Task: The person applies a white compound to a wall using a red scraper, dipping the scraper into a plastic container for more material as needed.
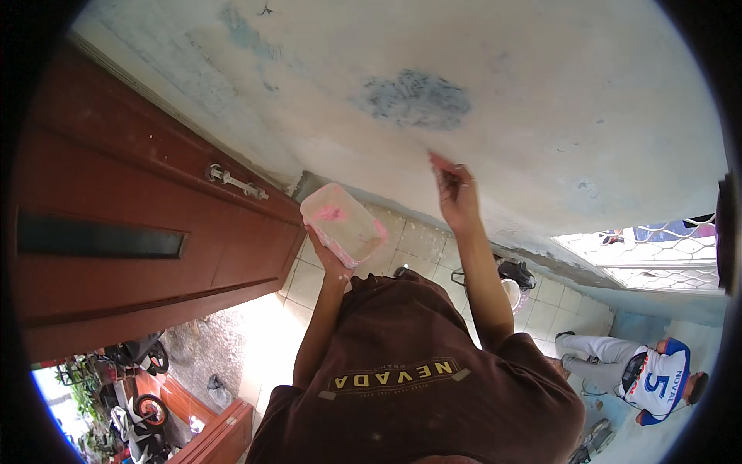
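R hand: I'm pressing a small pink-edged tool against the wall, fingers closed tight round its handle; tool tip is touching the plaster just below-right of the grey-blue patch.
L hand: I'm cupping a pale plastic tub from underneath, fingers wrapped on its lower edge; tub is sitting left of the tool, well below-left of the patch, pink smears showing inside.
Tub tilt: it's leaning toward me, open face partly up; can't tell how full.
Nearby: brown door w/ metal latch far left of the patch; tiled floor below; another person in white-blue shirt crouching far below-right, near a bucket.
Risk 1: tub's resting on one palm only, so if I'm tilting more, stuff prob. slides out onto my shirt or the tiles.
Risk 2: I'm reaching at arm's length; tool edge could gouge the wall if angle gets steep.
Risk 3: a slack grip could drop the tool onto the tiles.
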{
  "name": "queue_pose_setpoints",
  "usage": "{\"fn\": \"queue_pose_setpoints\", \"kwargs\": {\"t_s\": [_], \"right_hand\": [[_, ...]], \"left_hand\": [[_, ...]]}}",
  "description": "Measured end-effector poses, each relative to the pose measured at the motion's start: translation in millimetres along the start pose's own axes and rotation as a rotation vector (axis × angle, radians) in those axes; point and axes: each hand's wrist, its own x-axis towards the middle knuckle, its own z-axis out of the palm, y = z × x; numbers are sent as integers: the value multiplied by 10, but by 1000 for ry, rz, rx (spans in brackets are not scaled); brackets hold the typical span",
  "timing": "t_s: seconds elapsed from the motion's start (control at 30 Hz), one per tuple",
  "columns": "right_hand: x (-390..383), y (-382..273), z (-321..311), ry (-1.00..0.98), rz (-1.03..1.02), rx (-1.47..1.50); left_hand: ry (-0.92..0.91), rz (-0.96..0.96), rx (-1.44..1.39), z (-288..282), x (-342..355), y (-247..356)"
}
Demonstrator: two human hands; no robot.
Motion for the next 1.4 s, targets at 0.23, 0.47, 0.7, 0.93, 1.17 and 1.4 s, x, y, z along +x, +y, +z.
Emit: {"fn": "queue_pose_setpoints", "kwargs": {"t_s": [0.23,0.47,0.7,0.93,1.17,1.4], "right_hand": [[801,-797,-284,-301,376,804],[-695,-1745,542,-560,-28,815],[152,-171,-448,-12,142,262],[677,-863,-379,-293,424,1031],[-601,-1427,-26,-484,44,916],[428,377,-761,23,241,290]], "left_hand": [[9,-35,26,103,-55,-245],[-42,-70,31,195,-106,-451],[-38,-61,83,235,-194,-499],[-63,-106,51,360,-171,-574],[-116,-109,63,341,-190,-611],[-57,-89,75,282,-234,-624]]}}
